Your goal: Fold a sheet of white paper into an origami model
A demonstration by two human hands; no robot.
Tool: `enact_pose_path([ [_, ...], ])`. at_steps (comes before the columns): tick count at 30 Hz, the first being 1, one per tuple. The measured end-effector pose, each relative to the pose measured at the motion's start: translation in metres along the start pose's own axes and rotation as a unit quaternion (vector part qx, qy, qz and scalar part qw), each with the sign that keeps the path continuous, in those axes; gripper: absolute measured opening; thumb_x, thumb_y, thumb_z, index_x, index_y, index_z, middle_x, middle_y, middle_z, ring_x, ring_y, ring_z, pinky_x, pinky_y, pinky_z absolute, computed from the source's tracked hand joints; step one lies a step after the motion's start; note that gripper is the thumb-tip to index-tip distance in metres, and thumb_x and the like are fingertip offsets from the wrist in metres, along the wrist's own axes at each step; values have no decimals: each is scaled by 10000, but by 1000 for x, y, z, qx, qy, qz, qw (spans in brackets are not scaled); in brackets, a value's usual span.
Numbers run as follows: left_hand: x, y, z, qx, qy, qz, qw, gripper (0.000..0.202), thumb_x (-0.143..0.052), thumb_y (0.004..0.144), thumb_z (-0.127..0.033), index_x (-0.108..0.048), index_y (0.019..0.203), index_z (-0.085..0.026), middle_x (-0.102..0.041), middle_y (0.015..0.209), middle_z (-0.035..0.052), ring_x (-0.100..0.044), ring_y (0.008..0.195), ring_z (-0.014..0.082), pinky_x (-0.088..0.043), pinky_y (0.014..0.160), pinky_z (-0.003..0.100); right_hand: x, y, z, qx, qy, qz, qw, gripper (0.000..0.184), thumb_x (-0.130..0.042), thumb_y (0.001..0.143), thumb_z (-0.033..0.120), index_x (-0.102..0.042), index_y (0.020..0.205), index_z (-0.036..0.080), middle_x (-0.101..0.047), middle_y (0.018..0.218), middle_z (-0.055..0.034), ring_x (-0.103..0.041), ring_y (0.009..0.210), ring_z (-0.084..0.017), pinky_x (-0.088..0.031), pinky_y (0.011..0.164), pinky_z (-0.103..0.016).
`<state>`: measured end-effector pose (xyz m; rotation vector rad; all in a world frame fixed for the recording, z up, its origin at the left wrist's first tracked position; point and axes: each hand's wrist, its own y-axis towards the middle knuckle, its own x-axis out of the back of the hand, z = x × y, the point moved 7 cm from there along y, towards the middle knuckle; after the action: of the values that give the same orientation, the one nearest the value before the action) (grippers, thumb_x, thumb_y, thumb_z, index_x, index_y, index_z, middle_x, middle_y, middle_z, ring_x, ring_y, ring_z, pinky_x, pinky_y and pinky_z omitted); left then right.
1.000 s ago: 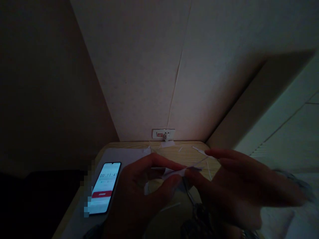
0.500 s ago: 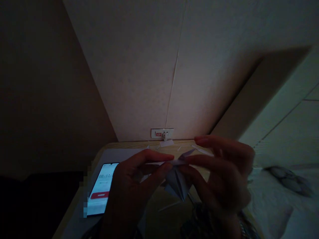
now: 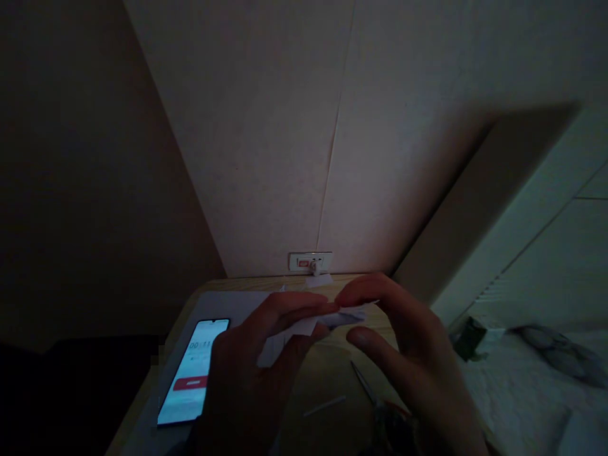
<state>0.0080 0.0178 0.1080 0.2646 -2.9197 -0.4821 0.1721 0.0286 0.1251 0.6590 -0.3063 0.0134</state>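
Observation:
The room is dim. Both my hands hold a small folded piece of white paper [image 3: 327,320] above a wooden table [image 3: 266,283]. My left hand [image 3: 256,373] pinches the paper's left part between thumb and fingers. My right hand [image 3: 403,354] arches over its right part, fingertips closed on the top edge, thumb below. Much of the paper is hidden behind my fingers.
A lit phone [image 3: 192,370] showing a timer and a red button lies at the table's left on a white sheet [image 3: 237,301]. Paper strips [image 3: 325,405] lie on the table, and a thin dark tool [image 3: 363,383] I cannot make out. A wall socket [image 3: 311,260] sits behind; bedding [image 3: 536,386] lies right.
Both hands have turned and closed over the paper, which now lies flatter between them. My right hand's fingers have curled down over the top. The view shifted slightly.

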Motion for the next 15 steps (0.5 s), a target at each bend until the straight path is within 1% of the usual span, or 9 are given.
enact_pose_path([
  [3, -2, -1, -3, -25, 39, 19, 999, 219, -667, 827, -180, -760, 868, -374, -809, 877, -134, -762, 858, 140, -571, 778, 217, 2, 3, 1, 20, 0, 4, 1000, 71, -723, 812, 191, -694, 837, 251, -721, 814, 33, -674, 798, -144, -524, 704, -245],
  [6, -4, 0, -2, -36, 78, 31, 996, 190, -656, 838, -205, -760, 885, -357, -813, 895, -117, -764, 880, 158, -570, 779, 239, 2, 5, 1, 32, -3, 11, 999, 116, -741, 797, 141, -695, 795, 248, -724, 815, 32, -674, 786, -137, -528, 717, -245],
  [10, -5, 2, -1, -53, 70, 31, 996, 178, -651, 841, -213, -758, 906, -339, -815, 969, -90, -764, 943, 184, -581, 854, 284, 2, 5, -1, 11, -4, 0, 1000, 113, -745, 808, 159, -688, 751, 239, -723, 758, 19, -673, 733, -156, -539, 681, -272],
  [15, -3, 4, 0, -51, 66, 35, 996, 148, -696, 828, -212, -758, 880, -336, -817, 940, -91, -762, 936, 183, -582, 858, 282, -1, 4, -3, -14, 18, 3, 1000, 94, -758, 802, 197, -691, 751, 238, -730, 738, 27, -682, 721, -149, -541, 672, -258],
])
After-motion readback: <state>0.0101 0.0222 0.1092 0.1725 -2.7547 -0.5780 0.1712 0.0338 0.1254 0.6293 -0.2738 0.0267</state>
